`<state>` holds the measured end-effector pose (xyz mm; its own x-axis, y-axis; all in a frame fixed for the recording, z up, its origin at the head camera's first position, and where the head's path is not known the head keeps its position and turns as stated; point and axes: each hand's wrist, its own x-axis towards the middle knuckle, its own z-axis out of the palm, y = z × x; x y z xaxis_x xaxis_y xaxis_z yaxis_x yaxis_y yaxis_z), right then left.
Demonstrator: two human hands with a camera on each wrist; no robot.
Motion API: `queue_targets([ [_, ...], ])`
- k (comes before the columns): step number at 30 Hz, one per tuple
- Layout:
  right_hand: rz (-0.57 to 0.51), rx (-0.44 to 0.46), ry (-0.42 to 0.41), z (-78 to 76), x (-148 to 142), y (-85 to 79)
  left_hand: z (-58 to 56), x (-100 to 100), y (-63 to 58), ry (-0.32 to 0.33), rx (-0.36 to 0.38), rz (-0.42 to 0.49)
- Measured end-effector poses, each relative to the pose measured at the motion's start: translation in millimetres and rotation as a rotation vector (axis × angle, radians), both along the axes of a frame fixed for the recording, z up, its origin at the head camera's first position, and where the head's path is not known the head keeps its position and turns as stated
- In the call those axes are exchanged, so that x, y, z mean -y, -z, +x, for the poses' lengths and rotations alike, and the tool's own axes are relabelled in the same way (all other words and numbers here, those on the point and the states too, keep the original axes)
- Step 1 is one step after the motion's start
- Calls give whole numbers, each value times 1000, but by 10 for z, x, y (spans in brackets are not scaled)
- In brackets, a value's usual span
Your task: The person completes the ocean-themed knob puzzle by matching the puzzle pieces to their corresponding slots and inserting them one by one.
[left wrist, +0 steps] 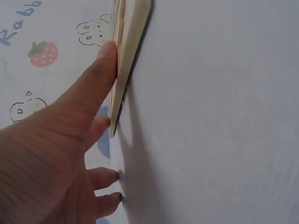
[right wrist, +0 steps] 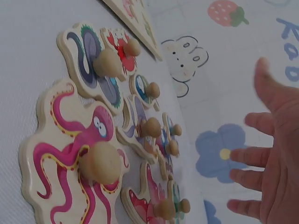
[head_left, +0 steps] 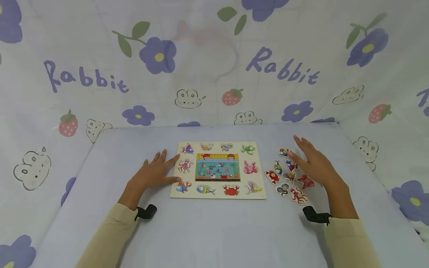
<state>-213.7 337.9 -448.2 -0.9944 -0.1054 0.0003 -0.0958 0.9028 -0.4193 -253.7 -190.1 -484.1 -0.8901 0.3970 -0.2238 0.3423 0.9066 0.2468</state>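
Observation:
A wooden sea-animal puzzle board (head_left: 218, 189) lies flat on the table, with an aquarium picture in its middle and animal shapes around it. My left hand (head_left: 155, 172) touches the board's left edge with thumb and index finger, its other fingers spread on the table. To the board's right lies a loose group of knobbed puzzle pieces, among them an octopus piece (right wrist: 74, 135), a crab piece (head_left: 272, 176) and an eel piece (right wrist: 88, 65). My right hand (head_left: 315, 163) hovers over the right side of these pieces, fingers extended, holding nothing. In the head view it partly hides some pieces.
The white table (head_left: 214, 230) reaches forward to a hanging curtain (head_left: 207, 74) printed with rabbits, flowers and strawberries. A black wrist camera (head_left: 147, 212) sits on the left wrist and another camera (head_left: 315, 216) on the right.

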Motion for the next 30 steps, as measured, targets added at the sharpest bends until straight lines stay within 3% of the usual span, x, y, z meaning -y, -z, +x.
queue_targets([
  [4,-38,63,47,-32,-32,-2,-14,11,51,-17,25,41],
  [11,4,54,86,-71,-51,92,-28,30,102,-24,31,88],
  [30,50,-31,28,-96,-47,242,-27,49,115,-23,48,98],
])
